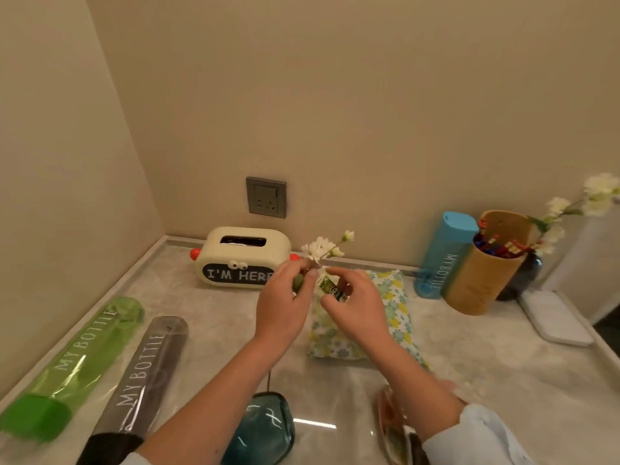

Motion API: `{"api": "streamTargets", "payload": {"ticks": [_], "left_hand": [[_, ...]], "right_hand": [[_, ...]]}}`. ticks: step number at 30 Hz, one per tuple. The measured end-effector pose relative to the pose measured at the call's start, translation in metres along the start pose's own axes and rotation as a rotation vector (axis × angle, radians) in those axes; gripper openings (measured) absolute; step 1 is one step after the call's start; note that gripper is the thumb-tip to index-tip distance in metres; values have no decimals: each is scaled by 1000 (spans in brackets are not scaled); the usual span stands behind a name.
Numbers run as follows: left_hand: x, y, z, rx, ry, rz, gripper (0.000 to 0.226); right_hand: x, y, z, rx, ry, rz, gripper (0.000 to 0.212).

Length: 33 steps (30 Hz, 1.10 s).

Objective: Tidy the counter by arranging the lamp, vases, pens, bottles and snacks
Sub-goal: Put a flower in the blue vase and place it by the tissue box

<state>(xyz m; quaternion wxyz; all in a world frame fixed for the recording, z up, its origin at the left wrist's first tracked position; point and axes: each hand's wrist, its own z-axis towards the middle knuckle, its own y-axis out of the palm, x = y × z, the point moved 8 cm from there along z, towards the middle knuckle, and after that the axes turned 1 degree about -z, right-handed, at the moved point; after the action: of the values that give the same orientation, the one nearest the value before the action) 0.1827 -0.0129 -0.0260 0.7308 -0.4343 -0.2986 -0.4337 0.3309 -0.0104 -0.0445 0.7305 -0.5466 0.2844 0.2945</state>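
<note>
Both hands are held above the counter (pixel 469 347). A sprig of white flowers (pixel 318 248) is gripped in the curled fingers of the left hand (pixel 285 297). A green packet (pixel 330 288) is pinched by the right hand (pixel 359 300) over a floral pouch (pixel 399 297). A green bottle (pixel 80 357) and a grey bottle (pixel 144 370) are laid flat at the left; a blue bottle (pixel 443 256) is stood upright beside a pen holder (pixel 479 280) at the right.

Head-worn view, close above counter (pixel 218 333)
</note>
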Motion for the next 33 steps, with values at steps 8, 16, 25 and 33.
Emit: {"api": "streamTargets", "payload": {"ticks": [8,16,25,33], "left_hand": [[90,73,-51,15,-65,-433,15],[92,128,-120,-101,-267,-479,17],[71,113,-156,6,-387,-425,20],[63,63,-160,146,-412,-337,18]], "right_hand": [[70,-96,-64,24,121,-81,45],[132,-105,-134,-189,176,-229,44],[113,-110,-151,-52,40,-38,23],[39,-55,-174,-517,44,379,17]]}}
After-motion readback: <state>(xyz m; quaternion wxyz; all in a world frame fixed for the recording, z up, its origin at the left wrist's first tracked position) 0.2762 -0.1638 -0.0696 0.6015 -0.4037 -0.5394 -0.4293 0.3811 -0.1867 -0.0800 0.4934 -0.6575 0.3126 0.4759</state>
